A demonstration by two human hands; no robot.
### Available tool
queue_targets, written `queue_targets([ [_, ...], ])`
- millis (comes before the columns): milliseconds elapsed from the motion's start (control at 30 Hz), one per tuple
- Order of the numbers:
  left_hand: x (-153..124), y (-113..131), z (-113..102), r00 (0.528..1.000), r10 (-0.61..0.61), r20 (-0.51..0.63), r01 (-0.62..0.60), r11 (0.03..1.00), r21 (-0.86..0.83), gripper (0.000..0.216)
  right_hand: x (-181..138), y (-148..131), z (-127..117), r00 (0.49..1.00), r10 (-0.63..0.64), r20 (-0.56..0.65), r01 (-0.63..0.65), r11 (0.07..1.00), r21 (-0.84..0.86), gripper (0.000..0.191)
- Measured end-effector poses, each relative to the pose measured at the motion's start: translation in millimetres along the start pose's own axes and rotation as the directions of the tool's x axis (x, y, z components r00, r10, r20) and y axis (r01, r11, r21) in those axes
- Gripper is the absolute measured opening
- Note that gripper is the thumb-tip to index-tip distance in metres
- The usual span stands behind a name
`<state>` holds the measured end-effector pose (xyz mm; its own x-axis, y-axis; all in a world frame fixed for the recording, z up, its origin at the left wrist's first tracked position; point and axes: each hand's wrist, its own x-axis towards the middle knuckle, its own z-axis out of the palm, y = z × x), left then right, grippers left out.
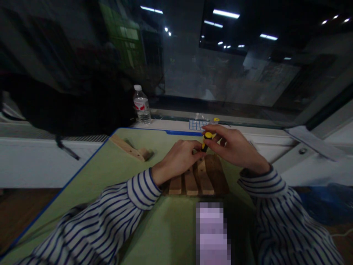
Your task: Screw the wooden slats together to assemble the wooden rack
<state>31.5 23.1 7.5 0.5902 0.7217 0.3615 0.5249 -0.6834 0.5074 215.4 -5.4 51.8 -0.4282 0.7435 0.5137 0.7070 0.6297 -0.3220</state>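
Observation:
A short yellow-and-black screwdriver (208,136) stands almost upright above a set of wooden pieces. My left hand (180,156) pinches it low down with thumb and fingers. Around the top of its handle curl the thumb and fingers of my right hand (231,145). Beneath my hands, several light wooden strips (191,184) with holes lie side by side on a darker wooden board (217,176). The screwdriver's tip is hidden behind my left fingers. To the left, a separate wooden piece (128,148) with a rounded block at its end rests on the green table (149,228).
A phone-like object (212,233), blurred out, lies at the table's near side. On the window ledge stand a water bottle (142,106), a blue-gridded card (197,125) and a small yellow-topped item (216,120). A dark bag (68,103) sits at the left.

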Motion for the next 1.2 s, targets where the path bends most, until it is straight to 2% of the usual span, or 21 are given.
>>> queue_targets([
  [167, 0.4, 0.9, -1.1, 1.000, -0.004, 0.017, 0.004, 1.000, 0.004, 0.018, -0.3, 0.7, -0.9, 0.998, 0.003, 0.056, -0.004, 0.999, 0.032, 0.034],
  [467, -1.3, 5.5, -3.9, 1.000, -0.014, 0.026, 0.013, 0.999, 0.035, 0.018, -0.1, 0.3, -1.6, 0.998, 0.029, 0.047, -0.031, 0.999, 0.026, 0.026],
  [733, -0.5, 5.5, -6.3, 0.999, -0.035, 0.006, 0.035, 0.999, -0.003, 0.024, 0.8, 0.1, -2.8, 0.998, 0.033, 0.055, -0.035, 0.999, 0.033, 0.022],
  [1200, -0.1, 5.1, -4.0, 1.000, -0.024, 0.000, 0.024, 1.000, -0.019, 0.022, 1.8, -1.5, -1.7, 0.998, 0.042, 0.045, -0.041, 0.999, -0.008, 0.023],
])
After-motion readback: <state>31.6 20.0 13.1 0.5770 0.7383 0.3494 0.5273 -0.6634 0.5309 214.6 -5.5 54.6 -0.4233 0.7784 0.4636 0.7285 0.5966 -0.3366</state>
